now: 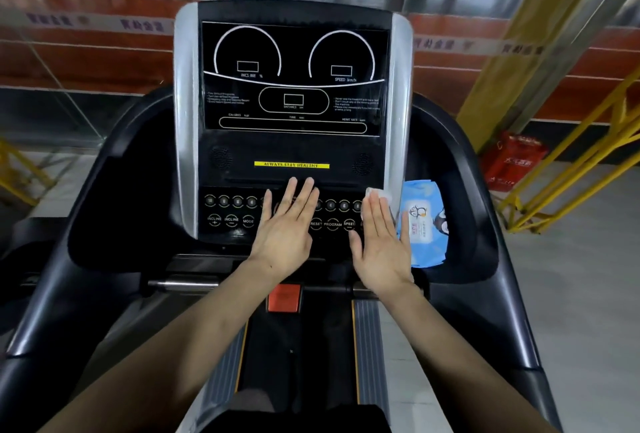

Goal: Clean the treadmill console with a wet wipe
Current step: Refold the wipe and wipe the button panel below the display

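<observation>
Glossy black plastic console panel (pixel 294 86), brushed silver side trim (pixel 185 121), shiny blue plastic wipe pack (pixel 424 224).

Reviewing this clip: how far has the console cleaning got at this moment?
Done: a wet wipe is out of the blue pack, which lies right of the console. In hand: the right hand presses the wipe flat at the button panel's right edge; the left hand lies open and empty mid-panel. Left: no wiped streaks are discernible, so the display and the rest of the buttons may still need wiping.
</observation>
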